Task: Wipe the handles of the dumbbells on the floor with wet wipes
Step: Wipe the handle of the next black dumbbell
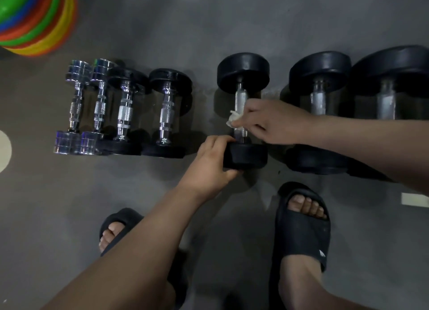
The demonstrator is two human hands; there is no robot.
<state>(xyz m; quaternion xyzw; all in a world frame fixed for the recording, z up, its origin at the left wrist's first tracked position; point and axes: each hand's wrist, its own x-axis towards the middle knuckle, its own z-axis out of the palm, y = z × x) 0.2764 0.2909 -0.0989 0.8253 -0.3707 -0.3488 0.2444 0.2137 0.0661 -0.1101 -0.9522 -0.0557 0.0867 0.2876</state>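
Several dumbbells lie in a row on the grey floor. In the middle is a black-headed dumbbell with a steel handle. My right hand wraps round that handle and holds a crumpled white wet wipe against it. My left hand grips the near black head of the same dumbbell. Left of it lie two chrome dumbbells and two small black-headed ones. To the right lie two larger black dumbbells, partly crossed by my right forearm.
A stack of coloured cones sits at the top left. My feet in black slides stand just in front of the dumbbell row. A pale floor mark shows at the left edge, and a small white label at the right.
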